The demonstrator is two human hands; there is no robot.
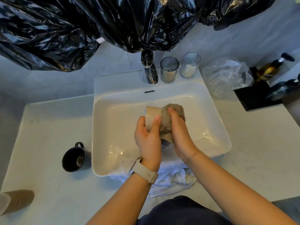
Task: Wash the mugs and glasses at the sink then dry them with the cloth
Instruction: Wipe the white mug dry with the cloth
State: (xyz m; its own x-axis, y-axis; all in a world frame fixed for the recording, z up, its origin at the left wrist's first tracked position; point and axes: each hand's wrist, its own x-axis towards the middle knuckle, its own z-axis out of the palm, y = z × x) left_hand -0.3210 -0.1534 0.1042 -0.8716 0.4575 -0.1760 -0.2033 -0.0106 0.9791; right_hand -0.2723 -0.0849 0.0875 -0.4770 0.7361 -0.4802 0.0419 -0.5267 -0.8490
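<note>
Over the white sink (103, 111), my left hand (148, 137) grips a beige mug (151, 113) lying on its side. My right hand (180, 130) holds a bunched brown cloth (168, 117) pressed against the mug's right end. A dark mug (74, 157) stands upright on the counter left of the sink. Two clear glasses, one (168, 69) and another (190, 64), stand on the sink's back ledge right of the chrome faucet (148, 69). A white towel (170, 177) lies crumpled over the sink's front edge, partly under my arms.
Black plastic sheeting (97, 25) hangs across the wall behind the sink. A crumpled clear plastic bag (225, 75) lies at the right, beside a black tray (253, 98) with bottles. A ribbed beige object (14, 202) sits at the counter's front left.
</note>
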